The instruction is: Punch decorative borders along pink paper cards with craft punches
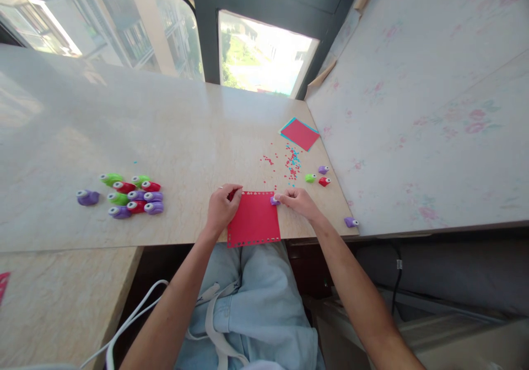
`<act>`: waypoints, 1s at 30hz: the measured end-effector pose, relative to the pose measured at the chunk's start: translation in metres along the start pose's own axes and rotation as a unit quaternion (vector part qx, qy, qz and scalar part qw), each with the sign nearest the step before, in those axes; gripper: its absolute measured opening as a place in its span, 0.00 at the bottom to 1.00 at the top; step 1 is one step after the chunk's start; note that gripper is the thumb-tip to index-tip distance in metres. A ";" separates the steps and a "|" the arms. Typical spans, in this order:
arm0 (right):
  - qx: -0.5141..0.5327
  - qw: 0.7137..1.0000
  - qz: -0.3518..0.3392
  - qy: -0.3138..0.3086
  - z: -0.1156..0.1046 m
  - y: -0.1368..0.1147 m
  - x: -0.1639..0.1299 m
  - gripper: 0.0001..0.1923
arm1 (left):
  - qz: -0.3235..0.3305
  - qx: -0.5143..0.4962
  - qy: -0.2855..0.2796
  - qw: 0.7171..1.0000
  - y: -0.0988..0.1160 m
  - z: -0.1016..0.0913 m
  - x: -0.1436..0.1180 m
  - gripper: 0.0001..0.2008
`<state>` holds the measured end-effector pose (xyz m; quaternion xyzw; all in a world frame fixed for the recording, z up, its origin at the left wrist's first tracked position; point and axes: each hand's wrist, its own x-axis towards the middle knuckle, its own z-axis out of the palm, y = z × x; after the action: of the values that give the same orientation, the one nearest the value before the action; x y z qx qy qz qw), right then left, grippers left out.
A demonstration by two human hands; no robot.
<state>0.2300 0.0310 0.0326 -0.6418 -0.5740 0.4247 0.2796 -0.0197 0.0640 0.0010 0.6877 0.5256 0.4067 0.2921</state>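
A red paper sheet (253, 219) lies at the near edge of the marble table (173, 139), with small holes punched along its borders. My left hand (222, 205) pinches its top left corner. My right hand (298, 200) grips a small purple hole punch (274, 200) set on the sheet's top right corner. Red and blue paper dots (291, 163) are scattered on the table just beyond the sheet.
A cluster of several green, red and purple punches (134, 195) sits at the left, with one purple punch (87, 197) apart from it. Three more punches (317, 176) and red-on-blue paper sheets (300, 134) lie far right. Another purple punch (351, 222) rests by the wall (421, 111).
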 end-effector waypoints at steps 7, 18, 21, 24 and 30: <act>-0.008 1.000 0.003 0.008 0.001 -0.003 -0.001 0.27 | -0.010 0.009 0.005 1.000 0.001 0.002 -0.001 0.09; -0.025 0.999 0.018 0.008 0.003 -0.005 -0.003 0.25 | -0.011 0.038 0.016 0.999 0.008 0.006 -0.003 0.09; -0.027 0.999 0.017 0.005 0.003 -0.004 -0.003 0.25 | -0.016 0.042 0.024 0.999 0.009 0.007 -0.004 0.09; -0.026 1.000 0.013 0.000 0.002 -0.004 -0.002 0.24 | -0.018 0.042 0.029 0.999 0.009 0.008 -0.004 0.09; -0.041 0.999 0.010 -0.011 0.001 -0.004 0.000 0.24 | -0.019 0.038 0.028 0.999 0.010 0.007 -0.004 0.10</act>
<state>0.2274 0.0315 0.0359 -0.6537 -0.5873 0.4107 0.2429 -0.0089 0.0577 0.0049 0.6764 0.5621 0.3996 0.2584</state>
